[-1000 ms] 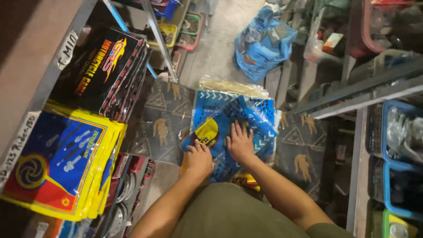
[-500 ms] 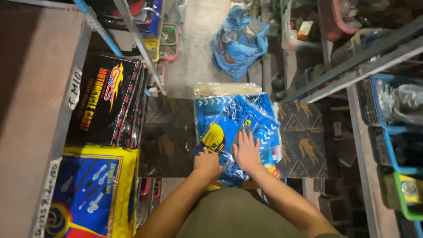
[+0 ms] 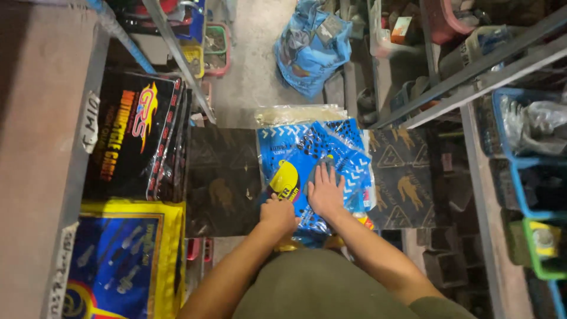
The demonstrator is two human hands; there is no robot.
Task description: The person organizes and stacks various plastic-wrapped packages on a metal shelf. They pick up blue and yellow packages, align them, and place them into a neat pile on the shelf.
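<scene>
While the right hand [image 3: 325, 190] lies spread flat and the left hand [image 3: 279, 212] curls at its near edge, the blue plastic packet [image 3: 316, 156], mid-frame on dark cartons [image 3: 223, 180], looks light, floppy and slippery, best gripped by its edges.

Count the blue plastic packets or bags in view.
2. A blue patterned plastic packet under the left hand and right hand, and a blue plastic bag on the floor beyond. More may lie hidden beneath.
</scene>
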